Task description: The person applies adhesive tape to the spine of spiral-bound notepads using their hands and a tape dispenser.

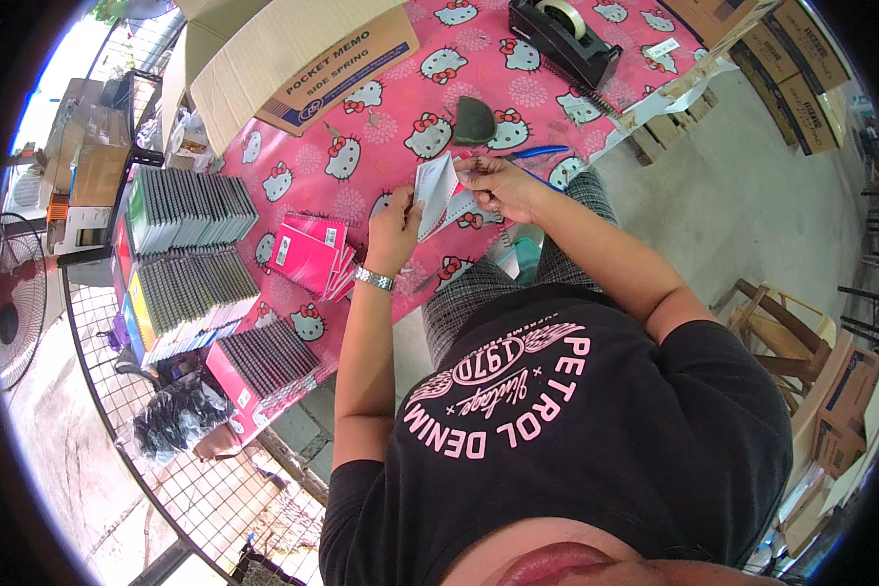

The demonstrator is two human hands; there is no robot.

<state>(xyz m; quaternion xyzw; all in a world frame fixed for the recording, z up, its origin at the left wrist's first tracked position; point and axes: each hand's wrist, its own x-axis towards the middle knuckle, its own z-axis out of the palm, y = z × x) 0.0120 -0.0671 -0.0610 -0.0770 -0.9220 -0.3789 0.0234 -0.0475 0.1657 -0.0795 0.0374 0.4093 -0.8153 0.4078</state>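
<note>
My left hand [395,232] grips the lower left side of a small notepad [434,202] with white pages, thumb on top. On its other side my right hand [496,186] has its fingers bent together at the pad's upper right edge, where a row of holes or coils shows. Exactly what those fingertips pinch is too small to tell. Left of my left hand lies a loose pile of pink spiral notepads [308,252]. Just beyond the hands sit a dark half-round object [475,121] and a slim blue tool [537,152], on a pink cartoon-print tablecloth [347,122].
Several rows of spiral notepads [193,210] line the table's left side, beside a black plastic bag [181,415]. An open cardboard box [313,73] stands at the far left. A black tape dispenser [566,47] is at the far right. More cartons [791,73] are stacked beyond the right edge.
</note>
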